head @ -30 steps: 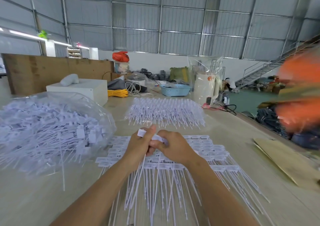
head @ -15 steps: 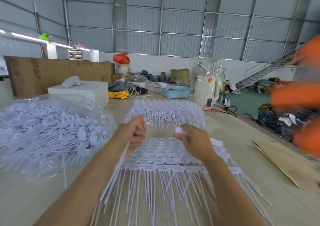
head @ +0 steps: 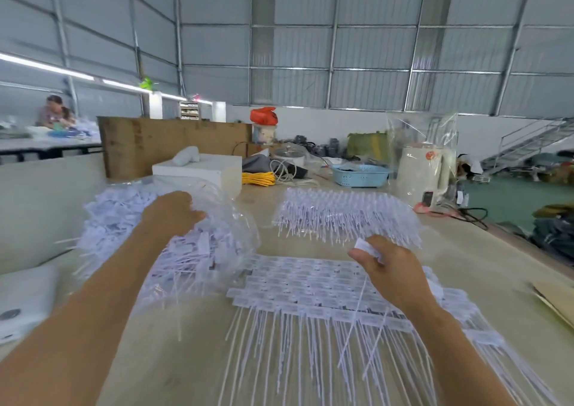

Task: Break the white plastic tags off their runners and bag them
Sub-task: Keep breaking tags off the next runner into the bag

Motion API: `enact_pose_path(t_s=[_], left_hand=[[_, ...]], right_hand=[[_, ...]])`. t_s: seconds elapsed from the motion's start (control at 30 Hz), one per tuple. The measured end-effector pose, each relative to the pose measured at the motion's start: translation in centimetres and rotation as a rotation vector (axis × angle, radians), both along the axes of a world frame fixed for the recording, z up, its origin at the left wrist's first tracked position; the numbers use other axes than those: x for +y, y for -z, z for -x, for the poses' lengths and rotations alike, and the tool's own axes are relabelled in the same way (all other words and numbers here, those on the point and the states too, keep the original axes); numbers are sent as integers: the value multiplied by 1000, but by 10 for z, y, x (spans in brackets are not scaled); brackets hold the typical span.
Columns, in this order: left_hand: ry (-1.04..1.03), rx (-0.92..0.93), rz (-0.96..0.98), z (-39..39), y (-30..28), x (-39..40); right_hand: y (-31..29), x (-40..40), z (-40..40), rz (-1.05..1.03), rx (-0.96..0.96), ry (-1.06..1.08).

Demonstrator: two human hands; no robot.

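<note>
A clear plastic bag, stuffed with loose white tags, lies on the table at the left. My left hand is at the bag's mouth with curled fingers; what it grips is lost among the bagged tags. My right hand hovers over the flat stack of tag runners in front of me. It pinches a few white tags at their heads, and their thin tails hang down below the hand.
A second heap of tag runners lies farther back. Behind it stand a blue basket, a white kettle and a white box. Cardboard lies at the right edge. A person sits at a far table.
My left hand has swung left from the stack to the bag's mouth. My right hand has stayed over the stack, still pinching tags. The camera has turned left.
</note>
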State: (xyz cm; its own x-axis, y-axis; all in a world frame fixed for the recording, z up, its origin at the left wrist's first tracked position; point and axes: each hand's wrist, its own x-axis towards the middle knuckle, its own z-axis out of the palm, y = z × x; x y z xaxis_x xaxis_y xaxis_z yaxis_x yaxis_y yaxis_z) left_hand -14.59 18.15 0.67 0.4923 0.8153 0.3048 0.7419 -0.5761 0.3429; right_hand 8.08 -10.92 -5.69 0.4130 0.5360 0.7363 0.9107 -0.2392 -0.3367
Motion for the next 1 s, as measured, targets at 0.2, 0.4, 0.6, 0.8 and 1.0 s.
enact_pose_path(t_s=[0.2, 0.4, 0.6, 0.8, 1.0], left_hand=[[-152, 265, -37, 6, 37, 17], [-172, 204, 87, 20, 32, 16], [-246, 283, 143, 20, 10, -5], [140, -320, -467, -41, -8, -96], [635, -452, 531, -104, 35, -182]], right_hand=[[-3, 1, 7, 16, -22, -14], [-5, 1, 11, 59, -18, -27], [-6, 3, 14, 63, -6, -23], [-7, 7, 22, 52, 53, -53], [-5, 10, 27, 44, 141, -143]])
